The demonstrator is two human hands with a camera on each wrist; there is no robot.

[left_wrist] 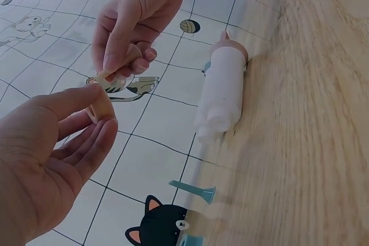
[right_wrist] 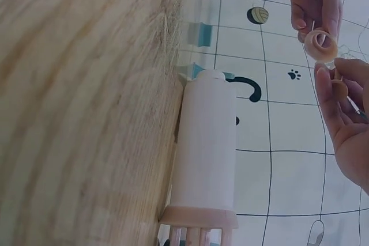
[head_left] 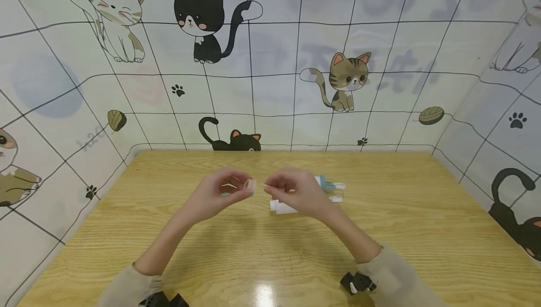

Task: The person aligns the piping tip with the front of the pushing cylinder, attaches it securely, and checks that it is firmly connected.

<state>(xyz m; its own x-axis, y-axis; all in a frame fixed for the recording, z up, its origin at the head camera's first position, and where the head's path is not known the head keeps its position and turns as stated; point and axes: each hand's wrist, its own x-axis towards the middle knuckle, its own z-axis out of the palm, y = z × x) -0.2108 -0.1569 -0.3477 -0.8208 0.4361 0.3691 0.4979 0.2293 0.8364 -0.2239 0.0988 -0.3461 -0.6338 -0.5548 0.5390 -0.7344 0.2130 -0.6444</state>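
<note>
Nozzle base [left_wrist: 133, 54], apparently wrist views only

Ample room over wooden tabletop [head_left: 262, 250] in front of hands and to both sides. Slim gap between left hand [head_left: 224, 194] and right hand [head_left: 302, 192]. Lying white bottles [head_left: 284, 208] obstruct low path by right hand. Patterned wall [head_left: 274, 95] bounds far edge.

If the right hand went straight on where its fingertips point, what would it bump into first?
Likely the pale ring held in the left hand, though depth is hard to judge.
</note>
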